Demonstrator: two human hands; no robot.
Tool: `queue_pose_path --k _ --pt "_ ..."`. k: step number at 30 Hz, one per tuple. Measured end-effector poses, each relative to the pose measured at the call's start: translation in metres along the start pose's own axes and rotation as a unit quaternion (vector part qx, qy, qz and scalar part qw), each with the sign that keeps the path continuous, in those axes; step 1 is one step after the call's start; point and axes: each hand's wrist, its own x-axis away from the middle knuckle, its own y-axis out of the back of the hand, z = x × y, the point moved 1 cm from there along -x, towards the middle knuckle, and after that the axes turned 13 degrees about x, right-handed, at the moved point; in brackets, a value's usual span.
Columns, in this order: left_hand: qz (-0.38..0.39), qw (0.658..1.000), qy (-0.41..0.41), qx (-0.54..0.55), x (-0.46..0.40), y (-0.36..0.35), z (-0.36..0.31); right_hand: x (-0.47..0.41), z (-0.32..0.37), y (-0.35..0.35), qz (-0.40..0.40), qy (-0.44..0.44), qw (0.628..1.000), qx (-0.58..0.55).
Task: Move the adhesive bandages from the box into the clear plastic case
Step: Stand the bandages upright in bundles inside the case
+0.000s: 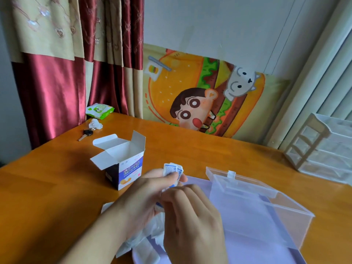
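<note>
I see both hands meeting over the near middle of the orange wooden table [190,149]. My left hand [144,195] curls its fingers around a small bundle of white-and-blue wrapped adhesive bandages [172,171], whose tops stick up above the fingertips. My right hand [192,212] sits just below and in front, its fingers curled in toward the lower end of the same bundle; I think it pinches the wrappers, though the contact is blurred.

The white-and-purple cardboard bandage box [122,168] stands upright just left of the hands, its top flaps spread open. Its front carries large white characters and a line of small Latin capitals I cannot read for certain.

The clear plastic case [257,212] lies just right of the hands, lid [234,185] raised at its far side, resting on a flat lilac tray [238,252] near the table's near edge. Crumpled white wrapping [146,239] lies under my wrists.

Between box and case the hands fill the gap. The far left corner holds a green wipes pack [99,110], a crumpled tissue [95,123] and a black-headed key [85,134]; a white drawer rack [323,147] stands at the right edge.
</note>
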Motion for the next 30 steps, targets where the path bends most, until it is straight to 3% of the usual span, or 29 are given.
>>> queue_pose_path --k 3,8,13,16,24,30 --pt "-0.037 0.998 -0.035 -0.029 -0.001 -0.004 -0.001 0.0 -0.005 0.01 0.028 -0.027 0.998 -0.057" --pt "-0.09 0.988 -0.11 -0.054 -0.008 0.007 -0.011 0.011 -0.038 0.035 0.089 -0.16 0.981 -0.071" --pt "-0.085 0.991 -0.101 -0.007 -0.013 0.016 -0.015 0.026 -0.044 0.043 0.232 -0.038 0.972 -0.02" --pt "-0.088 0.992 -0.094 0.001 -0.015 0.019 -0.016 0.033 -0.051 0.044 0.292 -0.04 0.955 0.024" --pt "-0.076 0.993 -0.089 0.009 -0.018 0.025 -0.017 0.041 -0.048 0.045 0.323 -0.09 0.942 0.026" --pt "-0.08 0.992 -0.095 -0.003 -0.018 0.028 -0.017 0.041 -0.041 0.031 0.355 -0.059 0.933 0.026"
